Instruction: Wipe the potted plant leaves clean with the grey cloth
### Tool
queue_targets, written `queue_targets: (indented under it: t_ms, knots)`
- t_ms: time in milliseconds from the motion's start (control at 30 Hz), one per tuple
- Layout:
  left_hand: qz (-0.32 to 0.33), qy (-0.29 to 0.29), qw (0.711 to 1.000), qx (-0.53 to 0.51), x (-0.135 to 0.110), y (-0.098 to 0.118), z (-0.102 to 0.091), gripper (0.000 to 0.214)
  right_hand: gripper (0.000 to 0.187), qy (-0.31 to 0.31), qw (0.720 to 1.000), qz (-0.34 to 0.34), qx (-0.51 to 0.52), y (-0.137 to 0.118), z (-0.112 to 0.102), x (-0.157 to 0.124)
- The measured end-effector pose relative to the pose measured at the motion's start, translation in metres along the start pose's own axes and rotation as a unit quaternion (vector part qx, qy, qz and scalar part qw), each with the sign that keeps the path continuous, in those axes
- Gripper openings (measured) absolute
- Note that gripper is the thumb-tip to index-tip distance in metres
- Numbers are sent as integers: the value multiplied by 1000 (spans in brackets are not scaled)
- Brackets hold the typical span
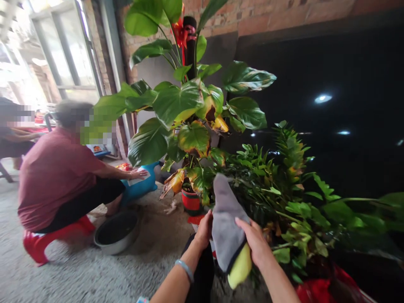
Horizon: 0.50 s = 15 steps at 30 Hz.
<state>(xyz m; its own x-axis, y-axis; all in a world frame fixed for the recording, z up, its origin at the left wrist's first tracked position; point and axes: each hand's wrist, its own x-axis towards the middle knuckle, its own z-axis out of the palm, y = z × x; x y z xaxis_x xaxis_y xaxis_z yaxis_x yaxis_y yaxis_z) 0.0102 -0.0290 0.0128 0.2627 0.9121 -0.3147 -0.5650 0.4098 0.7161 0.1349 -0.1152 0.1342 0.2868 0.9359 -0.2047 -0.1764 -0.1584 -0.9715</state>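
Observation:
A grey cloth (227, 227) with a dark edge and a yellow underside (240, 267) hangs folded between my two hands. My left hand (204, 229) grips its left side, fingers mostly behind it. On the right, my right hand (254, 237) pinches the cloth with the thumb on top. Just beyond the cloth's upper tip stands a tall potted plant (178, 103) with broad green leaves, some yellowed and browned at the edges. Its red and black pot (191, 203) is partly covered by leaves.
Leafy plants (284, 210) crowd the right side before a dark glossy panel (334, 92). To the left, a person (63, 172) on a red stool (57, 240) wipes a blue object (142, 185). A round basin (116, 235) sits on the concrete floor. Red material (331, 286) lies lower right.

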Motion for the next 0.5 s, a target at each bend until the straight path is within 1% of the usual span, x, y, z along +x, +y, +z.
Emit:
queue_targets:
  t_ms: [67,100,133,200,267,333,367,400,433,467,500]
  knots:
    - [4,-4,1000,17,0,3,-1,57,43,39,998,45,-36,20,-17,-12]
    - [2,-5,1000,27,1,4,-1,59,45,57,996,55,-47,22,-27,-21]
    - [-2,-3,999,36,1,5,0,59,48,72,995,59,-47,20,-37,-30]
    - [-6,0,999,41,1,5,1,56,56,103,993,45,-15,-2,-52,-43]
    - [3,1,999,41,0,4,3,50,59,152,987,4,47,-38,-58,-44]
    - [9,5,999,45,0,2,5,46,53,199,971,-52,124,-69,-54,-32]
    - [9,6,999,48,-1,1,6,45,47,206,964,-65,157,-79,-48,-24]
    - [5,7,999,48,-1,0,7,44,42,194,962,-63,181,-82,-41,-15]
    - [2,8,999,45,0,-1,8,44,38,167,966,-44,190,-79,-34,-7]
    - [0,5,999,36,0,-2,8,45,34,129,974,-13,184,-70,-27,-1]
    - [-1,1,1000,23,1,-3,9,46,33,88,982,21,166,-55,-21,1]
